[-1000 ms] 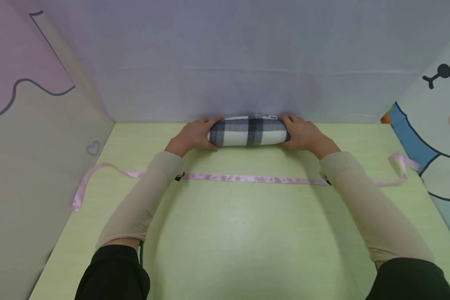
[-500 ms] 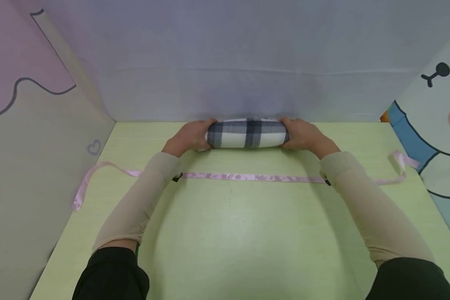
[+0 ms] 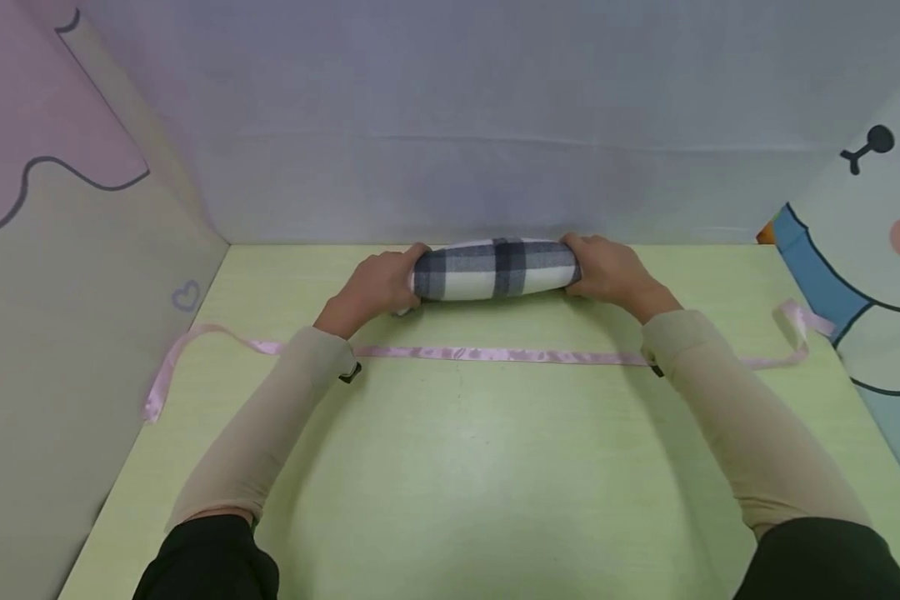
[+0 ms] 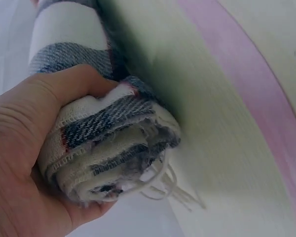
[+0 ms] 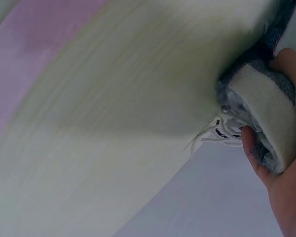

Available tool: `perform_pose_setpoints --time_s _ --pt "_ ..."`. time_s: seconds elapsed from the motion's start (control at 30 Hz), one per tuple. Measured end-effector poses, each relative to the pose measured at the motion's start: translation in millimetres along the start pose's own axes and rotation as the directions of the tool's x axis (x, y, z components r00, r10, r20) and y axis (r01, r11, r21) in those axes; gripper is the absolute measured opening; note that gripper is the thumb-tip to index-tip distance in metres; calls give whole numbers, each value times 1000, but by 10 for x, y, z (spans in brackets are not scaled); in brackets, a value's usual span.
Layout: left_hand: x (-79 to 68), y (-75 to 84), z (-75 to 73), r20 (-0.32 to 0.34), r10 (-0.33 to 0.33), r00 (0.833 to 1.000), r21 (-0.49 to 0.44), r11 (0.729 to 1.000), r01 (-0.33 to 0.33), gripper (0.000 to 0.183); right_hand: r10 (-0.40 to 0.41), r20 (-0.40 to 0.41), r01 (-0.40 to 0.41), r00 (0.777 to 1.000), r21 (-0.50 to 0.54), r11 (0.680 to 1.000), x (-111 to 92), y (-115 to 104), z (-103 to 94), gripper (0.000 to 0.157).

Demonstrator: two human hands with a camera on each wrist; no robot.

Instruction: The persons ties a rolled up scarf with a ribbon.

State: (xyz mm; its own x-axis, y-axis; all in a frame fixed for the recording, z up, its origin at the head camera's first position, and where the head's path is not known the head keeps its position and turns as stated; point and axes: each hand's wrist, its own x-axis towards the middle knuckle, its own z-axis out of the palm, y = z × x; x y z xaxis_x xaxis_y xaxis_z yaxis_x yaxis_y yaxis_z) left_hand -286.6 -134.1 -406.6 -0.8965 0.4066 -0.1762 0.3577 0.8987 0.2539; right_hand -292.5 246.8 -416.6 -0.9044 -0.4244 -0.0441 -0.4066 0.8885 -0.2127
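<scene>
A rolled plaid scarf (image 3: 495, 268) in white, grey and dark blue lies crosswise at the back of the table. My left hand (image 3: 378, 285) grips its left end, thumb on top and fingers curled round the far side. At the other end my right hand (image 3: 611, 271) holds the roll in the same way. In the left wrist view the spiral layers of the scarf (image 4: 108, 143) and loose white fringe show. Fringe also hangs from the scarf (image 5: 261, 94) in the right wrist view. The scarf's underside is hidden.
A pink satin ribbon (image 3: 495, 355) stretches across the pale green table (image 3: 480, 467), in front of the scarf and under both forearms. Its ends curl near the side panels. A pale back wall (image 3: 450, 150) rises just behind the scarf.
The scarf's left end has come slightly nearer with my left hand, so the roll now slants a little. My right hand has barely moved. The ribbon lies as before.
</scene>
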Motion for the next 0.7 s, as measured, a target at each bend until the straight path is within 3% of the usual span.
perform_pose_setpoints --time_s 0.2,0.43,0.6,0.7 --pt "-235 168 -74 -73 3 997 13 1000 -2 85 -56 -88 58 995 14 998 -38 16 -68 70" --pt "-680 511 -178 -180 -12 984 67 997 25 82 -113 -183 118 977 20 993 -30 13 -177 66" --pt "-982 800 -164 -255 -12 967 97 995 38 89 -142 -217 147 966 10 989 -24 7 -238 65" --pt "-1146 957 -97 -329 37 943 144 990 11 89 -154 -215 156 965 -9 988 -36 4 -258 64"
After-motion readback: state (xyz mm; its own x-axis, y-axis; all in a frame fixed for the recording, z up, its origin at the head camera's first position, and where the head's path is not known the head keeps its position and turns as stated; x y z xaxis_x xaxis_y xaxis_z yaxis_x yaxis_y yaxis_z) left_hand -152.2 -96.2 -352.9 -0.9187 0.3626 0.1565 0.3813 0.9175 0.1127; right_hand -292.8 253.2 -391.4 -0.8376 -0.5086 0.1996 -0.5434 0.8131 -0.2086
